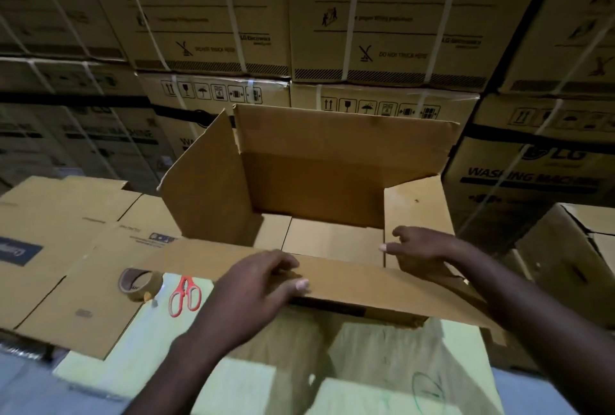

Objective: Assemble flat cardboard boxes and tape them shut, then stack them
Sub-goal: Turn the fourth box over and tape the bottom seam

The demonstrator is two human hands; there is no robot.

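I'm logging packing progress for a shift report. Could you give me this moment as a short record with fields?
box: cardboard box, erected, top open, untaped
left hand: grips the edge of the near flap
right hand: touches the box's near right corner, fingers loosely extended
tools: tape roll and orange scissors side by side, left of the box
stock: flattened cardboard boxes at left
background: stacked washing machine cartons

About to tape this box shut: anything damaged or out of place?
Yes. The cardboard box has a near flap with a ragged, torn patch on its lower edge toward the right; its far flap is crumpled at the right corner. Nothing else stands out.
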